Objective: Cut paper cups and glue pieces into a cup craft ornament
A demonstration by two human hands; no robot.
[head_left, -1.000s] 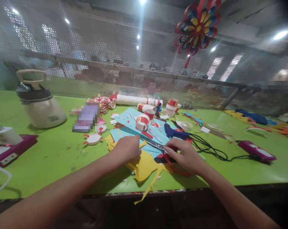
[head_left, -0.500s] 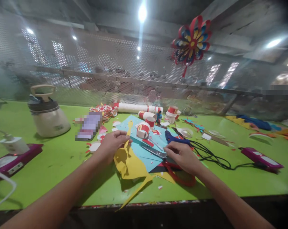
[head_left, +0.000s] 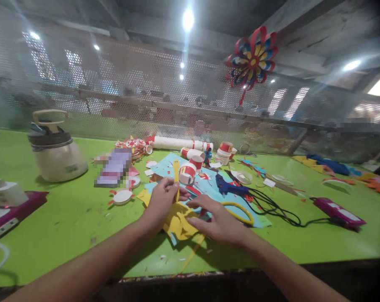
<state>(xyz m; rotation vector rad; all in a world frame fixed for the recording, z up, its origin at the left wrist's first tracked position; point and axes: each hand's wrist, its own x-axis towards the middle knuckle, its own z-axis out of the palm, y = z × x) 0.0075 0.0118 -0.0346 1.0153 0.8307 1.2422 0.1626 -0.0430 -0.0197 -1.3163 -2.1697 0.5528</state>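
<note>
My left hand (head_left: 164, 199) is closed, thumb and fingers pinching a narrow yellow paper strip (head_left: 176, 174) that stands up with a rounded tip. Under both hands lies a crumpled, cut yellow paper sheet (head_left: 179, 224). My right hand (head_left: 216, 218) is at the sheet's right side, thumb and fingers apart, seemingly touching its edge. Just beyond that hand, a yellow loop (head_left: 245, 214), apparently a scissors handle, rests on the light blue paper (head_left: 208, 191). A blue glue gun (head_left: 230, 186) lies right of it. Red and white paper cups (head_left: 187, 173) sit behind my hands.
A purple power strip (head_left: 337, 212) with black cords is at right, another (head_left: 16, 214) at left. A phone (head_left: 114, 167) and a large cream bottle (head_left: 59, 157) stand left. Behind lies a white tube (head_left: 180, 143). A paper flower (head_left: 252, 61) hangs above the green table (head_left: 92, 226).
My right hand has left the red-handled scissors and moved left to the yellow sheet. My left hand, still pinching the strip, has shifted right and nearer. The view has shifted slightly.
</note>
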